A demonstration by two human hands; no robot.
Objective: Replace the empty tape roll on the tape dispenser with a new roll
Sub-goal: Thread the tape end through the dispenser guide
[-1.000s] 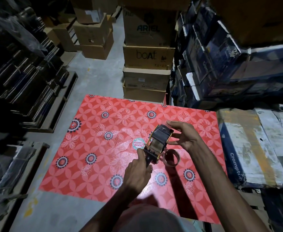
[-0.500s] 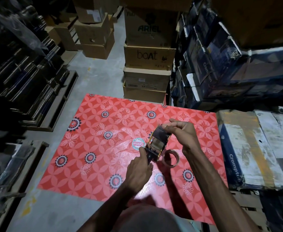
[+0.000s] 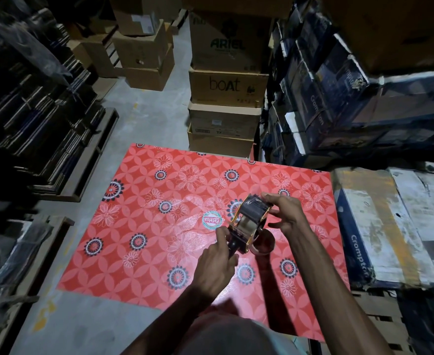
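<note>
**Tape dispenser held in both hands above the red patterned sheet**

A tape dispenser [image 3: 249,222] with a gold-coloured frame was held over a red flower-patterned sheet [image 3: 159,226] that was spread on a grey floor. Its black handle was gripped by the left hand [image 3: 217,267], the fingers being curled closed around it and the thumb laid along the upper end of the handle. The far end of the dispenser, where a dark roll [image 3: 255,208] was seated in the frame, was clasped by the right hand [image 3: 286,215]; the fingers of that hand were half bent around the roll and frame, the thumb being set on the near side. Whether the roll was fully seated on its hub could not be told.

A brown cardboard tape core [image 3: 264,243] was seen lying flat on the sheet just beside the dispenser, below the right hand and partly hidden by the frame. A round sticker [image 3: 212,220] was printed on the sheet near the left thumb. Stacked cardboard boxes [image 3: 227,85] were seen beyond the sheet's far edge, and blue printed cartons [image 3: 380,226] lay to its right.
</note>
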